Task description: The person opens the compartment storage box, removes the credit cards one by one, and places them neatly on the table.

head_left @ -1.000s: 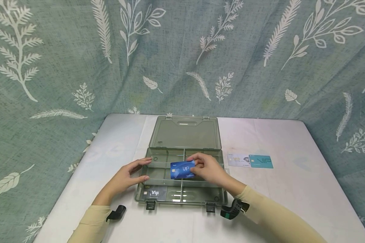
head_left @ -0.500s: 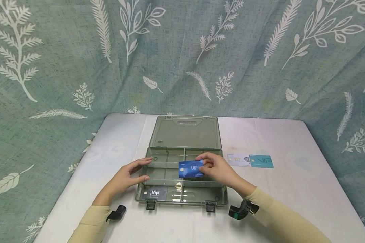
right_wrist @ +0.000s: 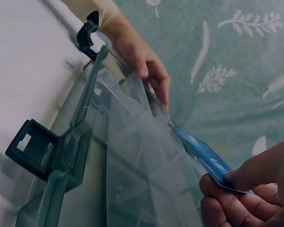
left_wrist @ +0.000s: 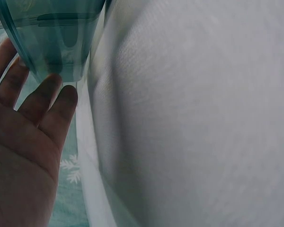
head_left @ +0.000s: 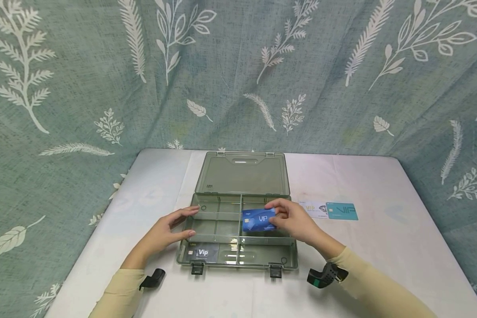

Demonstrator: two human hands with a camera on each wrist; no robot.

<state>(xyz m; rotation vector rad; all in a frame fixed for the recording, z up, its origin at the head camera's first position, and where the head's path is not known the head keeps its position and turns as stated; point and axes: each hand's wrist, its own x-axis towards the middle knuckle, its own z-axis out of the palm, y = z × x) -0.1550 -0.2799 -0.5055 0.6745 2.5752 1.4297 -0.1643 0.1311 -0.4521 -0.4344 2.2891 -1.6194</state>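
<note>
A blue VIP card [head_left: 258,220] is pinched by its right end between the thumb and fingers of my right hand [head_left: 292,219]. It hangs over the right middle compartment of a smoky translucent box [head_left: 216,227], whose lid [head_left: 241,174] lies back. In the right wrist view the blue card [right_wrist: 203,155] tilts above the box's dividers. My left hand [head_left: 168,227] rests at the box's left side, fingers extended and thumb apart. The left wrist view shows the left hand's fingertips [left_wrist: 61,101] at the box wall [left_wrist: 52,42]. A dark grey Vip card [head_left: 202,253] lies in the front left compartment.
Right of the box, a teal VIP card [head_left: 342,211] overlaps a whitish VIP card [head_left: 314,209] on the white tabletop [head_left: 381,265]. Two dark latches [head_left: 197,268] project from the box's front edge. A leaf-patterned green cloth [head_left: 238,79] hangs behind and at both sides.
My right hand has carried the blue card rightward, from over the middle divider to over the right middle compartment. The left hand and the box have stayed where they were.
</note>
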